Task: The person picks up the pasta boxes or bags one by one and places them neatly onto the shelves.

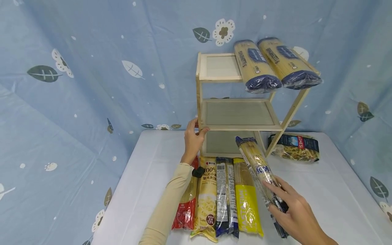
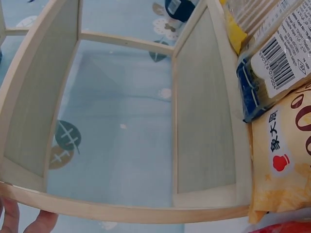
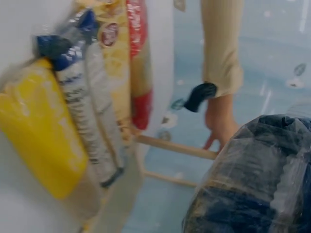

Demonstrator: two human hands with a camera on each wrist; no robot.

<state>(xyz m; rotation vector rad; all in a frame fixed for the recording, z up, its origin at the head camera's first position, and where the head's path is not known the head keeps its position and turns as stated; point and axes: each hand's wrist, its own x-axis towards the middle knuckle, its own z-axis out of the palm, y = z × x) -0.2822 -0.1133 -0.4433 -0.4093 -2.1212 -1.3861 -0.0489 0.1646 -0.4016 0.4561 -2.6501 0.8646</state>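
My left hand [image 1: 193, 141] grips the left upright of a three-tier wooden shelf [image 1: 242, 128] at middle-board height, its fingertips showing at the frame's edge in the left wrist view. In my right hand [image 1: 294, 207] is a clear spaghetti packet [image 1: 260, 166] with dark blue ends. I hold it by its lower half, tilted, its top end overlapping the bottom board in the head view. Close up in the right wrist view, the packet's crinkled dark end [image 3: 257, 179] fills the lower right corner. Two spaghetti bags [image 1: 257, 64] [image 1: 288, 61] lie side by side on the top board.
In front of the shelf lie a red packet [image 1: 185, 211], a cream noodle packet [image 1: 207, 197], a blue-and-clear packet [image 1: 226, 194] and a yellow packet [image 1: 247, 200]. An Agnesi pasta bag [image 1: 295, 147] rests by the shelf's right leg. Patterned blue cloth [image 1: 92, 85] hangs behind.
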